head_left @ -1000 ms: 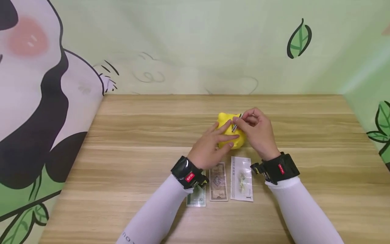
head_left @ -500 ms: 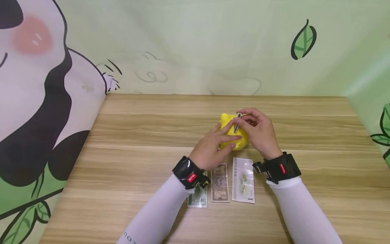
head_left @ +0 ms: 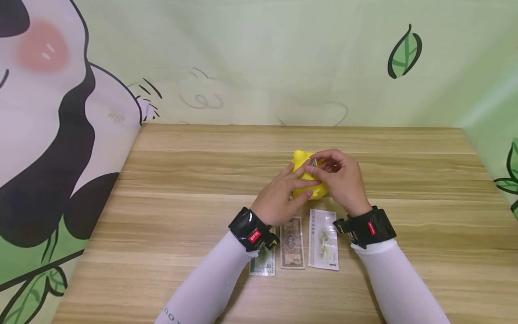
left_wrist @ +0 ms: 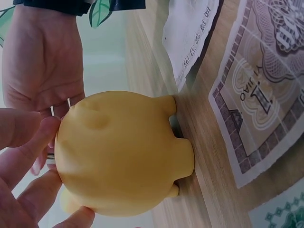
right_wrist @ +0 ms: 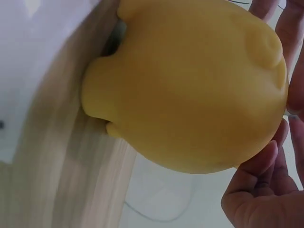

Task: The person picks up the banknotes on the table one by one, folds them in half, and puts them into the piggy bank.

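Note:
A yellow piggy bank (head_left: 316,192) stands upright on its short legs on the table, and its round side fills much of both wrist views. My left hand (head_left: 275,198) rests on its top with the fingers spread and fairly straight. At its top right, my right hand (head_left: 344,180) pinches a folded banknote (head_left: 314,162) between thumb and fingers, end down against the bank's top between the left fingers. In the left wrist view a thin edge of the folded note (left_wrist: 50,159) shows by the fingertips. Fingers hide the slot, so how deep the note sits cannot be told.
Three banknotes lie flat in a row nearer the person: a green one (head_left: 263,265) partly under the left wrist, a brown one (head_left: 292,245), and a pale 1-yuan note (head_left: 323,243). The wooden table (head_left: 194,171) meets a printed green backdrop (head_left: 251,63) behind.
My right hand has lowered slightly and moved left, and less of the folded banknote shows above the piggy bank. My left hand keeps its place on the bank.

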A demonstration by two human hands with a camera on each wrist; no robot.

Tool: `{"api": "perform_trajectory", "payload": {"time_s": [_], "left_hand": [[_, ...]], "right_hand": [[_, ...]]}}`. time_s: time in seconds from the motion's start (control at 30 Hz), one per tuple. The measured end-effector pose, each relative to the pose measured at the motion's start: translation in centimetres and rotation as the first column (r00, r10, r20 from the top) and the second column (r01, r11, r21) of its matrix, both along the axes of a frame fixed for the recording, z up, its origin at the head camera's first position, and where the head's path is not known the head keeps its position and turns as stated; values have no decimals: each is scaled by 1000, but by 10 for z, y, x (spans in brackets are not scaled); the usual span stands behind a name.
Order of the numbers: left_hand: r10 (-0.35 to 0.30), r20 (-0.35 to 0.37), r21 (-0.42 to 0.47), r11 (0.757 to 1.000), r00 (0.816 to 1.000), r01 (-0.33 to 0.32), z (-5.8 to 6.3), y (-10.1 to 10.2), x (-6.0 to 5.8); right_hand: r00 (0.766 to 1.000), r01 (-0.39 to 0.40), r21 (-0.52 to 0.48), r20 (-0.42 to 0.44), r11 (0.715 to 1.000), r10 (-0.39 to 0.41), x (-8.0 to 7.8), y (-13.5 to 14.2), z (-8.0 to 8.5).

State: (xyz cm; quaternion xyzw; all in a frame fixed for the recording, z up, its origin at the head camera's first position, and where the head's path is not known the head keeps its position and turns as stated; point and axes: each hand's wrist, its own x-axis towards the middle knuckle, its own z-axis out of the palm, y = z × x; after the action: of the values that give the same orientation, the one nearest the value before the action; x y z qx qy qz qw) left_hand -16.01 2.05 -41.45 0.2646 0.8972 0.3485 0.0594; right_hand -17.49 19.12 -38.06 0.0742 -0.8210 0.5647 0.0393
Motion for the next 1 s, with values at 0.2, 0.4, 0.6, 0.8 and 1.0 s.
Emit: {"api": "perform_trajectory", "payload": {"time_s": [0.2,0.4,0.6,0.8,1.0], "left_hand": [[7,-8,-4,1000,1000,-7,0,0,1],[2,-10,-9,1000,1000,-2,-1,0,0],[6,-6,-12,1000,1000,-6,0,0,0],[5,1,-15,1000,1000,-5,1,0,0],[0,-8,-14,1000,1000,0,1,-1,0]], "right_hand": [[999,-36,-15,-33,999,35,2,3,-5],[994,-87,-18,-68,996,86,1,9,-9],[991,-83,15,-108,996,84,-14,19,-38],[993,-63,38,-94,997,66,-17,21,-43],[993,-95,1,-70,995,95,-11,19,-32]]}}
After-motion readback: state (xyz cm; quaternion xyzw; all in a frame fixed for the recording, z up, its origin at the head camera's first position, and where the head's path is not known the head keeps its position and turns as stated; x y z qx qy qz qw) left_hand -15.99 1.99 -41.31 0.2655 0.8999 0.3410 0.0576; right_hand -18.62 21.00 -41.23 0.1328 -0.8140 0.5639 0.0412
